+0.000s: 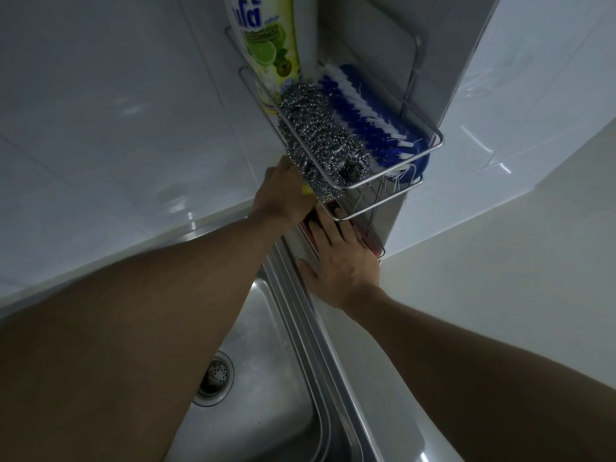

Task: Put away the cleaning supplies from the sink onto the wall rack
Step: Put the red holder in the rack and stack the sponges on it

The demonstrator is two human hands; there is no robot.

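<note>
Two hands at the lower shelf of the wall rack

Left hand (283, 198): reaching under the upper basket, fingers hidden behind the steel scourer (321, 141); a sliver of something yellow shows at the fingertips, but whether it is held cannot be told.

Right hand (343, 261): fingers spread flat on a red-and-white item (305, 228) at the lower shelf, pressing or steadying rather than gripping.

Wall rack (433, 146): wire, mounted on the tiled corner above the sink (266, 411). Upper basket holds the steel scourer at the front, a blue-and-white scrub brush (363, 115) just behind it, and a lime-label detergent bottle (266, 48) upright at the far end.

Sink: basin bare in the visible part, drain strainer (215, 375) in place.

Step in hand, as judged: seating the last pieces on the lower shelf; most supplies are already racked.

Next move calls for: sliding the item fully inside the wire rail, then drawing both hands clear without knocking the scourer, which overhangs the basket edge.
</note>
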